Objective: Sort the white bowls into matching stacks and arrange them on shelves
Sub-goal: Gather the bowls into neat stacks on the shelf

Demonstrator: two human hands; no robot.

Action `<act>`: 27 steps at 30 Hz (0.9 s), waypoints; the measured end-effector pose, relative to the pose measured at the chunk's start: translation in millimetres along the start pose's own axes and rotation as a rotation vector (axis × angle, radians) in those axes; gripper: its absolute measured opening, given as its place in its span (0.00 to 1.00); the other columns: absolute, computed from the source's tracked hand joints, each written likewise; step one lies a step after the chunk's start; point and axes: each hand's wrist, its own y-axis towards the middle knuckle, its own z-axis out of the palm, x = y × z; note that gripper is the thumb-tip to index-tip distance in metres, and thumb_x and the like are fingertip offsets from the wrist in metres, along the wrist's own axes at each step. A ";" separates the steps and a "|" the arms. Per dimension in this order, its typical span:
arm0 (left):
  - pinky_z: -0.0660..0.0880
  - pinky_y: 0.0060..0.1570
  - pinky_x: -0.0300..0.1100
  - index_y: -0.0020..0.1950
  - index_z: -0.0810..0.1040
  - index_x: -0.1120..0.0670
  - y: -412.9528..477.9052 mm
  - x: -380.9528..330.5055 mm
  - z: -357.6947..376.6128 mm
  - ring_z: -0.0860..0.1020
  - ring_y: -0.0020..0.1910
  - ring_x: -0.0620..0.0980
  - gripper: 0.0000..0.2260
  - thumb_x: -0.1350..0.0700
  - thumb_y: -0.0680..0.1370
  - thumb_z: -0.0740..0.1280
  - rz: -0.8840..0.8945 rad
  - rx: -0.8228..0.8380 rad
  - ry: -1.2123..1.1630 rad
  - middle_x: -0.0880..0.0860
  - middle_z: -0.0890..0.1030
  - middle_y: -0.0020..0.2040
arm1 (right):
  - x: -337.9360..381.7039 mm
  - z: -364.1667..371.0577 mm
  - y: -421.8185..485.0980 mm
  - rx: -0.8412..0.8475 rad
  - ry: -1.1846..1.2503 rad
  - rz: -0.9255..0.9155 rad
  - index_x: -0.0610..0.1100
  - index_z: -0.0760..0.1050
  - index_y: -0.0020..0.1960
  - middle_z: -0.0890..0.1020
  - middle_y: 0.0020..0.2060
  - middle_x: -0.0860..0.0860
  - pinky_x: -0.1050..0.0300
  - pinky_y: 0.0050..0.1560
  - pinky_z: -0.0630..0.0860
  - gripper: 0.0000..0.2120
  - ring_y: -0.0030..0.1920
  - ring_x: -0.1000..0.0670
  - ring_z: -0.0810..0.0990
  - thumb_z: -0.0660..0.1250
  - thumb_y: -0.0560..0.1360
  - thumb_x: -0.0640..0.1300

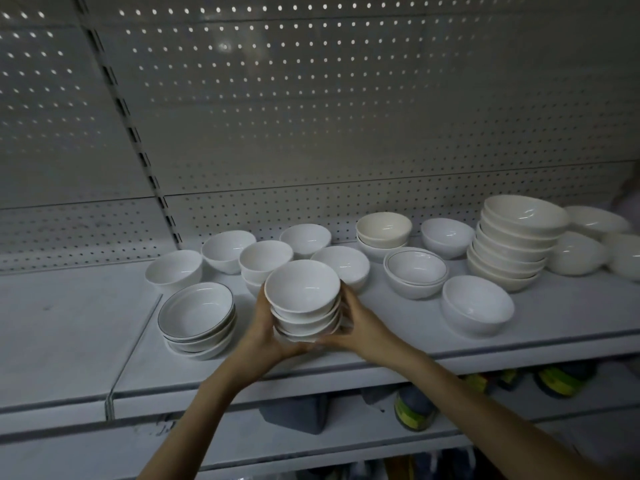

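Note:
A stack of several small white bowls (302,292) is held between both hands near the front of the white shelf (86,327). My left hand (265,332) grips the stack's left side and base. My right hand (356,322) grips its right side, fingers curled under the bottom bowl. A stack of dark-rimmed shallow bowls (197,315) stands just to the left. Single white bowls (225,249) sit behind, with a two-bowl stack (265,259) directly behind the held one.
To the right stand a dark-rimmed bowl pair (415,271), a lone bowl (477,304), a cream bowl stack (383,232) and a tall leaning stack of wide bowls (512,242). Perforated back panel (311,116) rises behind. Colourful items (414,410) lie on the lower shelf.

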 end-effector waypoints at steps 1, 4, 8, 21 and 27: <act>0.64 0.66 0.31 0.72 0.48 0.40 1.8 -1.3 0.3 0.63 0.69 0.33 0.49 0.46 0.62 0.79 0.001 -0.010 -0.011 0.33 0.60 0.70 | 0.1 -4.4 -2.0 0.023 -0.016 0.013 0.62 0.54 0.68 0.66 0.66 0.66 0.67 0.64 0.68 0.44 0.64 0.69 0.66 0.77 0.65 0.42; 0.62 0.66 0.33 0.75 0.42 0.46 4.7 -4.6 -0.7 0.63 0.66 0.30 0.54 0.50 0.62 0.78 -0.065 -0.062 -0.092 0.29 0.57 0.67 | -0.9 -27.6 -9.6 -0.052 -0.224 0.064 0.52 0.55 0.74 0.64 0.70 0.59 0.62 0.67 0.63 0.41 0.68 0.60 0.64 0.74 0.68 0.51; 0.64 0.69 0.43 0.77 0.47 0.47 6.9 -3.5 -1.3 0.63 0.69 0.41 0.54 0.43 0.61 0.78 -0.103 -0.125 -0.156 0.37 0.61 0.70 | -8.5 -75.5 -11.1 -0.265 -0.729 0.008 0.45 0.65 0.71 0.69 0.69 0.50 0.56 0.69 0.57 0.26 0.69 0.50 0.66 0.66 0.76 0.51; 0.69 0.57 0.30 0.69 0.57 0.41 11.5 -9.8 4.7 0.68 0.57 0.22 0.46 0.41 0.56 0.76 -0.130 -0.220 -0.187 0.26 0.68 0.58 | -22.2 -119.2 1.3 -0.347 -1.007 0.326 0.46 0.78 0.51 0.82 0.50 0.49 0.57 0.42 0.65 0.06 0.54 0.45 0.77 0.64 0.76 0.41; 0.71 0.53 0.26 0.67 0.59 0.39 12.1 -10.1 3.2 0.70 0.57 0.24 0.44 0.41 0.56 0.76 -0.149 -0.214 -0.167 0.26 0.71 0.56 | -14.6 -125.7 3.1 -0.360 -0.878 0.337 0.48 0.75 0.44 0.78 0.42 0.50 0.55 0.41 0.66 0.05 0.49 0.46 0.75 0.71 0.72 0.45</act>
